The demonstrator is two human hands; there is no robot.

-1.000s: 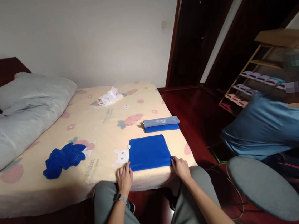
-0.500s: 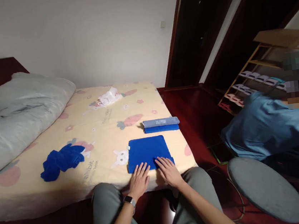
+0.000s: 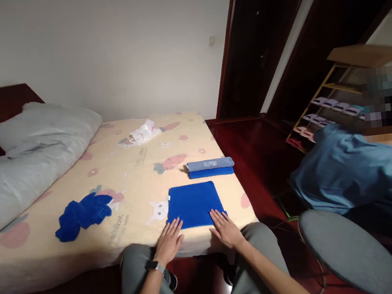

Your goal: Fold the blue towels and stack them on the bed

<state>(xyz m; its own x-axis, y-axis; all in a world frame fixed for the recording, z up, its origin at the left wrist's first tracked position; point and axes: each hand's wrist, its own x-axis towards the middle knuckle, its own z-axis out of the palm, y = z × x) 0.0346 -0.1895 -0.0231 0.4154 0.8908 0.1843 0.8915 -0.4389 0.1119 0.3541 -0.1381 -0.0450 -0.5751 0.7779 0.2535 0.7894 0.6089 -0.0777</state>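
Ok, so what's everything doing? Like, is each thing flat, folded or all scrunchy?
Flat blue cloth: smooth, laid out flat
Left hand: open, fingers on the cloth's near edge
Right hand: open, fingers on the same edge
Scrunchy blue cloth: crumpled
Grey cloth with letters: folded narrow
Blue strip: folded narrow
White bag: crumpled
Grey quilt: bunched up
Slippers: lined up in rows

Cloth [image 3: 193,201] on bed [image 3: 133,173], bag [image 3: 145,132] behind
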